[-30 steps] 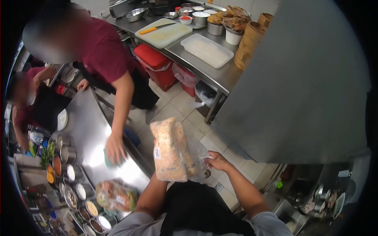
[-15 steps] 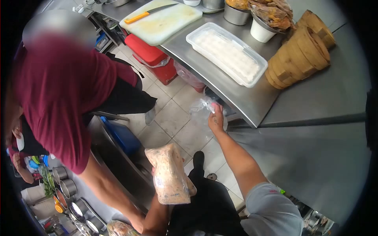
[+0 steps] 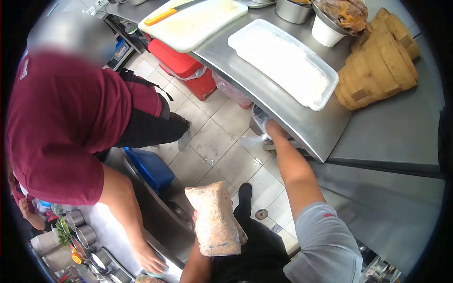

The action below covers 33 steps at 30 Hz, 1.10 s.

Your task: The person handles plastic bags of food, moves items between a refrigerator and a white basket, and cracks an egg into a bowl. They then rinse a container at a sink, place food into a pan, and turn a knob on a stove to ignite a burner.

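Observation:
My left hand [image 3: 194, 217] is wrapped round a full clear bag of pale, speckled food mixture [image 3: 217, 219], held upright in front of my body. Most of that hand is hidden behind the bag. At the lower side of the steel table, my right hand [image 3: 272, 127] grips a crumpled, thin clear plastic bag [image 3: 255, 141]. The fingers are partly hidden there, close to the table edge and a bin-like container lined with plastic.
On the steel table [image 3: 288, 120] stand a plastic tub of white contents [image 3: 329, 96], bamboo steamers [image 3: 377, 70] and a cutting board [image 3: 207, 28] with a knife [image 3: 160, 17]. A co-worker in maroon [image 3: 71, 122] leans over the left counter. A red bin [image 3: 181, 70] stands beyond.
My right hand has moved away with the thin plastic bag, in towards the space under the table edge. The co-worker's hand has drawn back from beside my left arm onto the counter.

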{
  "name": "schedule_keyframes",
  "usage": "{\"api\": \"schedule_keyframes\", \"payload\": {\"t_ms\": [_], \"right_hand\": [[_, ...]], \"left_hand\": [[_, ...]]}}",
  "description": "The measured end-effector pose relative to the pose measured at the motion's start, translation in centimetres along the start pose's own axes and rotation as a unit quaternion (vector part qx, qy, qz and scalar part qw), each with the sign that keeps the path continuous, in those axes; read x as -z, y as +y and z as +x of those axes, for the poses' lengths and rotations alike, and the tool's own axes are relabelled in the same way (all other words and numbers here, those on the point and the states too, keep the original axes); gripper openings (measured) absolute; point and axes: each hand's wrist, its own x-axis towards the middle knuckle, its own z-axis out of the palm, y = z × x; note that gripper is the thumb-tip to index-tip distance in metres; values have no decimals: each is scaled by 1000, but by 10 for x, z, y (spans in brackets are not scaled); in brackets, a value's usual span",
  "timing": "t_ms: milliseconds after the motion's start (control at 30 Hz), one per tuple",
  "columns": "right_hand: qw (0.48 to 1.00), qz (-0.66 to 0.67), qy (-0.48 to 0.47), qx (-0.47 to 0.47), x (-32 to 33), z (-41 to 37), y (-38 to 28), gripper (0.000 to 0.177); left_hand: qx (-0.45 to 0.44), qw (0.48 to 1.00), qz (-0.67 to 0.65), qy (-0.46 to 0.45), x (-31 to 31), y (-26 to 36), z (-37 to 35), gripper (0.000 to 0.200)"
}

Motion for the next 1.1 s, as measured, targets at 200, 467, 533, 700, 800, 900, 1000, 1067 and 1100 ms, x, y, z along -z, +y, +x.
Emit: {"api": "schedule_keyframes", "payload": {"t_ms": [200,467,533,700,800,900,1000,1067,1100], "right_hand": [[961,275,14,5,13,-147,-51,55],[695,160,399,-577,63,-543,126,54],[587,90,555,-582,185,-605,171,46],[574,301,688,-326,286,-670,304,54],[605,429,642,-196,316,-653,314,57],[543,502,642,-201,379,-654,243,66],[530,524,630,-216,386,-700,200,67],[566,536,596,-194,374,-722,177,61],[561,514,615,-205,379,-752,149,59]], "left_hand": [[57,995,4,-81,-10,-2,-6,86],[50,992,77,-85,-41,-25,-62,59],[55,984,122,-117,-59,-49,-94,59],[66,954,220,-192,-93,-106,-173,60],[87,928,272,-237,-113,-139,-217,60],[123,897,314,-286,-132,-169,-255,60],[152,862,359,-323,-133,-219,-321,60],[188,839,381,-340,-126,-247,-357,61],[204,827,390,-350,-123,-265,-374,61]]}}
